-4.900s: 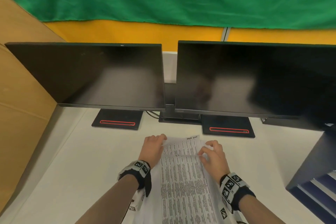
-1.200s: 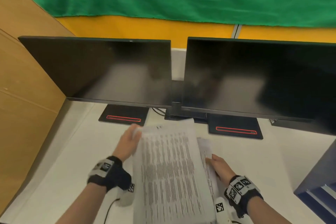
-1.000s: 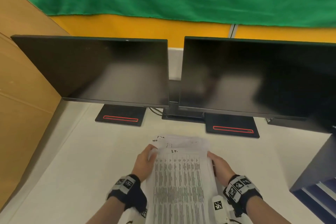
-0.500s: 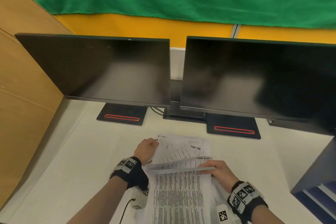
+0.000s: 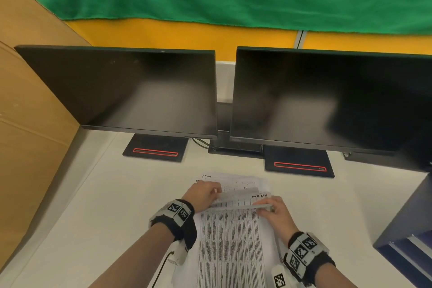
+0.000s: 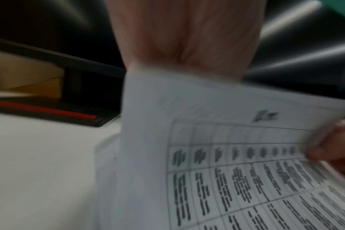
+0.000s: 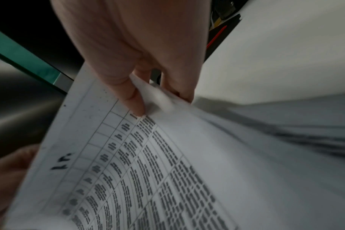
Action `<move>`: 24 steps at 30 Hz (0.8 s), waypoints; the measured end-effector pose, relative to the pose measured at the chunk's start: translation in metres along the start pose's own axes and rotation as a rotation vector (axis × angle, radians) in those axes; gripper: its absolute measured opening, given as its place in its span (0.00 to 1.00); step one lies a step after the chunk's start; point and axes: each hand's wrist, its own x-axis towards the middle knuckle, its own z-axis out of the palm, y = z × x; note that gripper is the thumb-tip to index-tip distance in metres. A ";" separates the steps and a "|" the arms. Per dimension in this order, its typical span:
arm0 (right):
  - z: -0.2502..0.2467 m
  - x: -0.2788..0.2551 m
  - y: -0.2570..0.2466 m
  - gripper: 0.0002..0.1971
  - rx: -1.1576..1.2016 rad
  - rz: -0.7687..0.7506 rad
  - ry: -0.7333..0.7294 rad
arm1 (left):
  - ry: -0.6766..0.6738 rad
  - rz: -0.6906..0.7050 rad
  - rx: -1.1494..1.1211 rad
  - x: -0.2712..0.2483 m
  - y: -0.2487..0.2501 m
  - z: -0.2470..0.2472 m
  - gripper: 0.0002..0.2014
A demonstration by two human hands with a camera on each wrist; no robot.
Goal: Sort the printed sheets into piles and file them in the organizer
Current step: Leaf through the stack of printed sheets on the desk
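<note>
The printed sheets (image 5: 231, 248) were thin white paper with small black words in boxes, lying in a loose pile on the smooth white desk (image 5: 93, 217). The left hand (image 5: 204, 195) and right hand (image 5: 277, 214) each pinched a top corner, lifting it. Two flat black screens (image 5: 131, 91) stood behind, and a dark blue organizer (image 5: 406, 229) sat at the right

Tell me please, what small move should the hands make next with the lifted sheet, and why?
Probably lift the top sheet clear of the stack and set it aside on the desk to begin a pile. Both the left hand and the right hand pinch its raised far edge, other sheets lie beneath, and no separate pile is visible yet.
</note>
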 end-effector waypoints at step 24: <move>-0.010 0.002 0.019 0.11 -0.172 0.003 0.051 | 0.111 0.084 0.126 0.010 -0.014 0.005 0.07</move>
